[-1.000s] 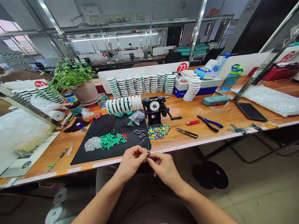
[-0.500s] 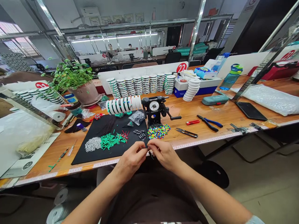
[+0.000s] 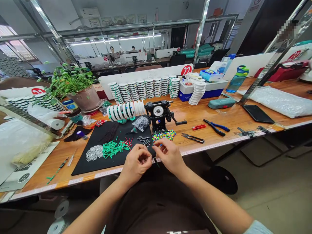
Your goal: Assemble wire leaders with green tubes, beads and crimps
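My left hand (image 3: 136,162) is pinched, thumb against fingertips, just over the front edge of the black mat (image 3: 81,165). What sits between those fingertips is too small to name. A short gap to its right, my right hand (image 3: 170,157) is also closed, thumb and forefinger curled together on something I cannot make out. A small dark piece with a green end (image 3: 156,162) hangs at the table edge below and between the hands. Ahead of them on the mat lie small black parts (image 3: 144,140), green tubes (image 3: 114,149) and silver bits (image 3: 94,152). Multicoloured beads (image 3: 168,135) lie beyond my right hand.
A black hand-crank winder (image 3: 159,113) carries white spools (image 3: 125,110). To the right lie snips (image 3: 193,138), a red cutter (image 3: 199,127), pliers (image 3: 216,127) and a phone (image 3: 258,113). Stacked spools (image 3: 149,88) and a potted plant (image 3: 84,99) stand behind.
My hands have moved apart; they were touching at the fingertips. My right hand has risen slightly, and my left hand has turned so its pinch shows. The whole view has shifted a little.
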Tool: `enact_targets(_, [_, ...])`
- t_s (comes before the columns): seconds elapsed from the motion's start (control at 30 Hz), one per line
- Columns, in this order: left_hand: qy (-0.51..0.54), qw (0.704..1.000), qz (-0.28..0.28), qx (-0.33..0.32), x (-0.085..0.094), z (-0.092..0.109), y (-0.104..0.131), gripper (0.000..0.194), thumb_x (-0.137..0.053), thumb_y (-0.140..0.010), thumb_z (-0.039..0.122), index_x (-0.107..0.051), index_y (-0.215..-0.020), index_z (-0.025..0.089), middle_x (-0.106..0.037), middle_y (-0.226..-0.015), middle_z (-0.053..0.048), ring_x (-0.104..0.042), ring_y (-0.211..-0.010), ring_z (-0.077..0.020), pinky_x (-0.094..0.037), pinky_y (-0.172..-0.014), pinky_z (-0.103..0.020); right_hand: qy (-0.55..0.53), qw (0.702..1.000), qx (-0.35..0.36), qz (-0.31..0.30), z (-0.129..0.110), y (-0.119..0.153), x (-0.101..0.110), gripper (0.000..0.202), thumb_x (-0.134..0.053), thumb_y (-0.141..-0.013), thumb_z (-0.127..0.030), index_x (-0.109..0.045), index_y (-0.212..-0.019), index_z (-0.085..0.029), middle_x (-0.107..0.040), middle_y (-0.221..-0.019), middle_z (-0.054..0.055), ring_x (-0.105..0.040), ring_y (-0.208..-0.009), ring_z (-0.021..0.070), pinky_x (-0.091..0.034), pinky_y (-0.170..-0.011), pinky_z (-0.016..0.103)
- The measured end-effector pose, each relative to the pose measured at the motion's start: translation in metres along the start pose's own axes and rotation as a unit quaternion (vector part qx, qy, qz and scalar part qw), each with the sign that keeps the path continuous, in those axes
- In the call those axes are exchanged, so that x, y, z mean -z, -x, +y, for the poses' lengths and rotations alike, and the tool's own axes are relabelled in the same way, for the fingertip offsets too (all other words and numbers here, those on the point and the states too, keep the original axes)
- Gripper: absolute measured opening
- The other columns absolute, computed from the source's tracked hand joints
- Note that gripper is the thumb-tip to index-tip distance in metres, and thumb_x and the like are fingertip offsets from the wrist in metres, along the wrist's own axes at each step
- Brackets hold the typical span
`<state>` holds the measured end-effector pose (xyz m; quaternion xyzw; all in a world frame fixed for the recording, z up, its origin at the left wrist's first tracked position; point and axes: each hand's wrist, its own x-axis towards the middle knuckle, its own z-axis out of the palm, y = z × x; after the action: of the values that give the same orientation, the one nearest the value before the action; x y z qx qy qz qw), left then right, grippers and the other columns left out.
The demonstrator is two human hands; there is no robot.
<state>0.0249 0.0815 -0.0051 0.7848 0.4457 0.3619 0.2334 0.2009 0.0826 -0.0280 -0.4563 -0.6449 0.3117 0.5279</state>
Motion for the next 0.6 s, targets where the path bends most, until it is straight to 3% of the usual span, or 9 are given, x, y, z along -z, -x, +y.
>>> enact_targets(0.07, [0.106, 0.990, -0.010, 0.096, -0.002, 0.003, 0.004, 0.013, -0.065, -0.080, 0.024, -0.065, -0.069, 0.018, -0.059, -0.079, -0.002, -0.056, -0.067, -0.0131, -0.047, -0.058, -0.022, 0.028, 0.998, 0.023, 0.050, -0.005, 0.022, 0.001, 0.017, -0.060, -0.095, -0.029, -0.067, -0.082, -0.019, -0.068, -0.074, 0.003, -0.059, -0.061, 0.0151, -0.045, -0.059, 0.026])
enact_targets(0.13, [0.202, 0.965, -0.017, 0.163, -0.004, 0.005, 0.009, 0.021, -0.068, -0.078, 0.031, -0.062, -0.065, 0.017, -0.056, -0.072, 0.000, -0.053, -0.063, -0.0123, -0.045, -0.059, -0.023, 0.041, 0.998, 0.026, 0.033, -0.007, 0.042, 0.000, 0.019, -0.061, -0.095, -0.028, -0.068, -0.080, -0.020, -0.067, -0.069, 0.002, -0.059, -0.058, 0.0150, -0.044, -0.057, 0.026])
enact_targets(0.27, [0.273, 0.940, -0.015, 0.205, -0.008, 0.006, 0.013, 0.023, -0.072, -0.074, 0.035, -0.062, -0.065, 0.016, -0.055, -0.071, 0.000, -0.049, -0.061, -0.0116, -0.043, -0.058, -0.024, 0.027, 0.999, -0.004, -0.021, -0.007, 0.058, -0.006, 0.009, -0.064, -0.092, -0.022, -0.073, -0.093, -0.020, -0.076, -0.083, 0.004, -0.063, -0.058, 0.0154, -0.046, -0.054, 0.026])
enact_targets(0.37, [0.250, 0.954, -0.009, 0.166, -0.010, 0.006, 0.015, 0.019, -0.071, -0.076, 0.031, -0.066, -0.067, 0.016, -0.057, -0.073, -0.001, -0.054, -0.066, -0.0134, -0.046, -0.063, -0.024, 0.052, 0.998, 0.020, -0.019, -0.007, 0.058, -0.008, 0.011, -0.062, -0.093, -0.017, -0.072, -0.093, -0.019, -0.075, -0.082, 0.004, -0.066, -0.062, 0.0172, -0.049, -0.057, 0.027])
enact_targets(0.47, [0.162, 0.982, -0.001, 0.099, -0.010, 0.006, 0.016, 0.013, -0.067, -0.082, 0.025, -0.067, -0.072, 0.016, -0.058, -0.079, -0.002, -0.055, -0.066, -0.0125, -0.047, -0.059, -0.022, 0.108, 0.987, 0.118, 0.000, -0.008, 0.054, -0.005, 0.017, -0.054, -0.097, -0.015, -0.071, -0.095, -0.018, -0.073, -0.095, 0.011, -0.069, -0.083, 0.0215, -0.054, -0.074, 0.031])
enact_targets(0.53, [0.063, 0.998, 0.008, 0.019, -0.009, 0.004, 0.017, 0.008, -0.063, -0.086, 0.017, -0.067, -0.078, 0.017, -0.059, -0.086, -0.003, -0.057, -0.067, -0.0118, -0.049, -0.058, -0.021, 0.124, 0.978, 0.170, -0.006, -0.008, 0.047, -0.001, 0.019, -0.051, -0.098, -0.015, -0.070, -0.094, -0.017, -0.071, -0.107, 0.015, -0.068, -0.096, 0.0240, -0.054, -0.085, 0.035])
enact_targets(0.6, [-0.055, 0.994, 0.006, -0.095, -0.005, 0.001, 0.016, 0.011, -0.058, -0.090, 0.011, -0.066, -0.086, 0.018, -0.061, -0.092, -0.004, -0.061, -0.075, -0.0136, -0.054, -0.066, -0.023, 0.095, 0.984, 0.144, -0.042, -0.004, 0.033, 0.003, 0.018, -0.051, -0.098, -0.018, -0.068, -0.092, -0.018, -0.071, -0.101, 0.013, -0.067, -0.092, 0.0229, -0.054, -0.084, 0.035])
